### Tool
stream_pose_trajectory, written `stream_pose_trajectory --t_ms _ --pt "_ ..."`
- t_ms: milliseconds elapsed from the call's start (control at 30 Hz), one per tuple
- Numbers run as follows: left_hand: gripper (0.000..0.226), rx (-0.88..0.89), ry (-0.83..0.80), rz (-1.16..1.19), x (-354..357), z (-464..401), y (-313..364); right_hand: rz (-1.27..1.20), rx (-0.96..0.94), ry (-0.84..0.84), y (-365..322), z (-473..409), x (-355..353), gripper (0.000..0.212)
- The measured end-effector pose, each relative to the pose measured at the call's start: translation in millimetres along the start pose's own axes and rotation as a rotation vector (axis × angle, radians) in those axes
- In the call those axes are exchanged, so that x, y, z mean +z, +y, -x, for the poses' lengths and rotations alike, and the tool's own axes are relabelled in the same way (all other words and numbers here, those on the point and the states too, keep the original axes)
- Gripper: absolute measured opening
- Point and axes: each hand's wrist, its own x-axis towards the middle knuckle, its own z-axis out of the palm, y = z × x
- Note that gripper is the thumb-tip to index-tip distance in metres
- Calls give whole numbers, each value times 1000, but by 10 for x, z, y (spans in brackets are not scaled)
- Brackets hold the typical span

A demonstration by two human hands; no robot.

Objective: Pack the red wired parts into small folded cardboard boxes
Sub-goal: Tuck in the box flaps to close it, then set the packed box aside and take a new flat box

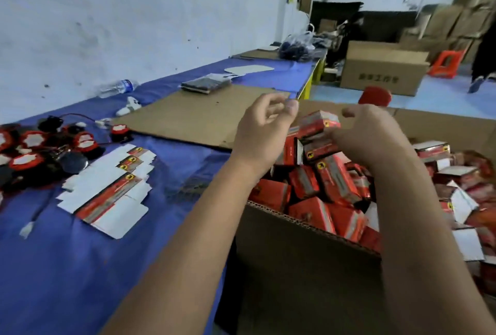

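Nearest the camera, the open carton (303, 254) stands against the right edge of the table (67, 267), which is covered in blue cloth. The carton is heaped with small red folded boxes (314, 211) lying at all angles, some with white flaps showing.

Left of the carton, on the table, a fanned pile of flat unfolded box blanks (107, 195) lies printed side partly up. Further left of the carton, at the frame's edge, sits a cluster of red wired parts (29, 154), black-bodied with white faces, their thin wires trailing over the cloth.

Above the carton's heap, both hands are raised. The right hand (373, 141) has its fingers curled round one small red box (319, 125), holding it just above the pile; its grip is closed on that box. The left hand (265, 130) hovers just left of the same box, fingers loosely curled and thumb forward, grasping nothing, its grip released.

Beyond the carton's left side, a flat sheet of brown cardboard (193, 117) lies on the table. Past that lie a dark flat packet (205, 85) and a clear plastic bottle (118, 88) on its side near the wall. Far behind the carton, a large closed brown shipping box (383, 68) stands on the floor beside a red stool (447, 62).
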Motion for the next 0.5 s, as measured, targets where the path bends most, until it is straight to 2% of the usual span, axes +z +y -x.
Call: stream_pose_trajectory --t_ms 133,200,233,300,400,467,500 --pt "14 20 252 -12 -281 67 -311 -28 -75 203 -281 88 128 39" --pt "5 -49 443 -57 -538 142 -501 -174 -218 271 -565 230 306 33" --pt "8 -112 551 -100 -691 193 -608 -265 -312 252 -746 336 436 28" --pt "16 -257 782 -188 -1063 330 -830 -423 -463 103 -1155 551 828 17" --pt "25 -458 1076 -211 -1591 576 -1054 -472 -526 -275 -1663 773 1600 9" --pt "30 -533 1206 -197 -1939 737 -1113 -341 -563 -458 -1947 886 2163 21" --pt "31 -554 1243 -178 -2067 789 -1129 -253 -583 -483 -2048 918 2408 36"
